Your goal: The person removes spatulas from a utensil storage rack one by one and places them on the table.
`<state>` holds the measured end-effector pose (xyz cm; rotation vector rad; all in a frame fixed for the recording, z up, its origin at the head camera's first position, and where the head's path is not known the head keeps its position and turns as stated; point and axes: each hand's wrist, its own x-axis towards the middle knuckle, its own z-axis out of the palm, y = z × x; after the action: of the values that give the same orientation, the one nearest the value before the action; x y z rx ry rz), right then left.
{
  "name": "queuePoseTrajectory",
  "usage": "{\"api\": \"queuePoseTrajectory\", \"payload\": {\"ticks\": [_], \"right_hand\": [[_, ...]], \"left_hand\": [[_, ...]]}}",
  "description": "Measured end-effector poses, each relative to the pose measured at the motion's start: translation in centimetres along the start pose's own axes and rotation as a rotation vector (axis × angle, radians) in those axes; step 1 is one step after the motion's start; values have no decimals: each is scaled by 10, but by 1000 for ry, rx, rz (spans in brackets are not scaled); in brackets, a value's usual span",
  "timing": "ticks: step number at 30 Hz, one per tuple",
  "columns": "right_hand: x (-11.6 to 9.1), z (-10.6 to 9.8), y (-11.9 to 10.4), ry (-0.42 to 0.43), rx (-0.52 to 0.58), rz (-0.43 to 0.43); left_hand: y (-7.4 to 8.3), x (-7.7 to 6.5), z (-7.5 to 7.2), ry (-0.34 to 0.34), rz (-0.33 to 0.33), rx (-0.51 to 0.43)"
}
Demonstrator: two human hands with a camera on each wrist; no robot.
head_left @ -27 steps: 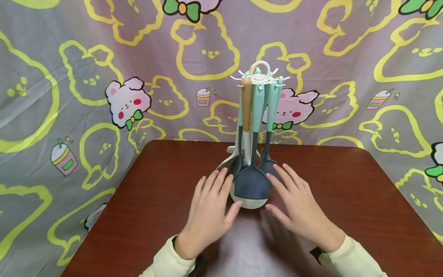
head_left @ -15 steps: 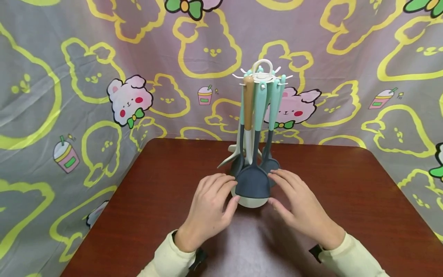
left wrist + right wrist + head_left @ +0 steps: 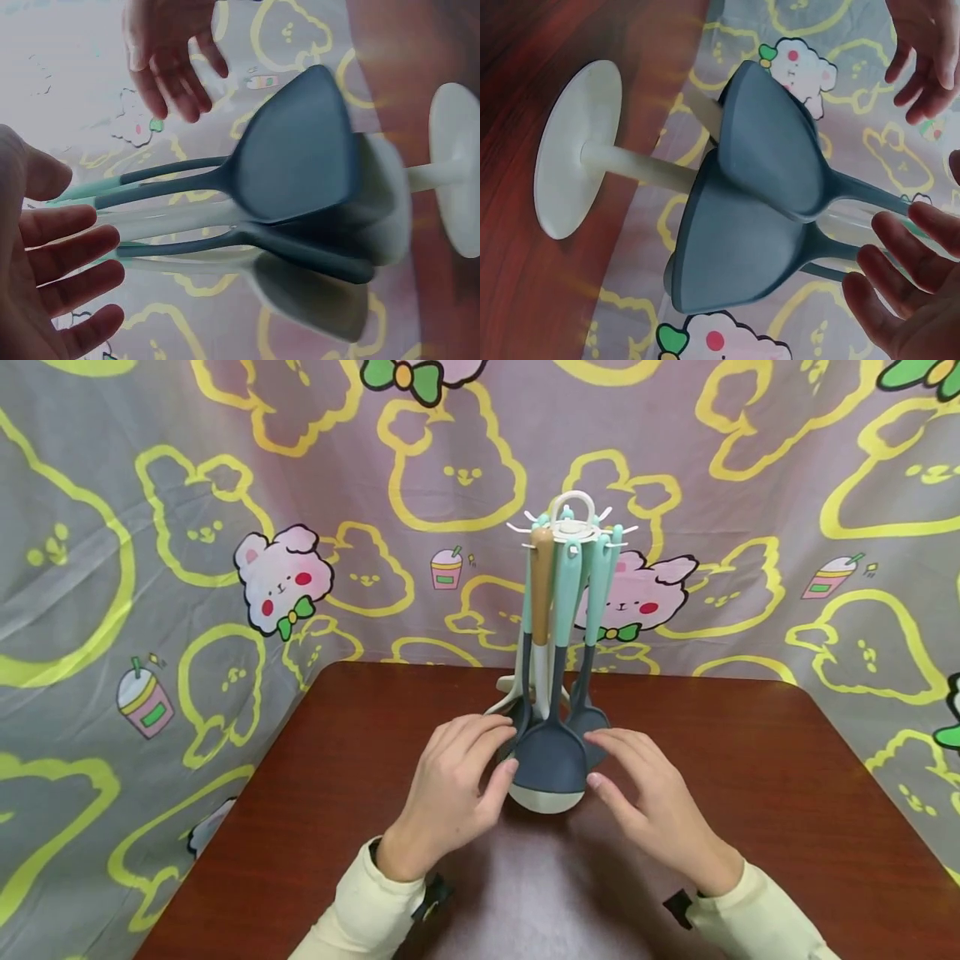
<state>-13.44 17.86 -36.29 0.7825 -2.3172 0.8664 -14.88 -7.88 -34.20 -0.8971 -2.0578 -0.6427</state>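
Hanging from white rack: utensils, mostly mint-handled.

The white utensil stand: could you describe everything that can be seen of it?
The stand is off-white and looks like plastic. It stands upright on the reddish-brown table, on a round base, with a slim pole rising from it. On top are radiating hooks and an arched handle. Utensils hang around it and hide much of the pole. The left hand and right hand flank it, with no visible contact.
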Motion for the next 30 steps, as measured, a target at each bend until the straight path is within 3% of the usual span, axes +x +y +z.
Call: {"api": "queuePoseTrajectory", "payload": {"ticks": [5, 13, 20, 30], "right_hand": [[2, 0, 0, 40, 62, 18], [8, 4, 0, 203, 157, -96], [7, 6, -2, 146, 168, -47], [7, 8, -7, 115, 165, -31]], "left_hand": [[-4, 22, -9, 23, -4, -74], [-8, 73, -34, 119, 31, -201], [-30, 117, -33, 179, 48, -315], [-49, 159, -28, 211, 52, -401]]}}
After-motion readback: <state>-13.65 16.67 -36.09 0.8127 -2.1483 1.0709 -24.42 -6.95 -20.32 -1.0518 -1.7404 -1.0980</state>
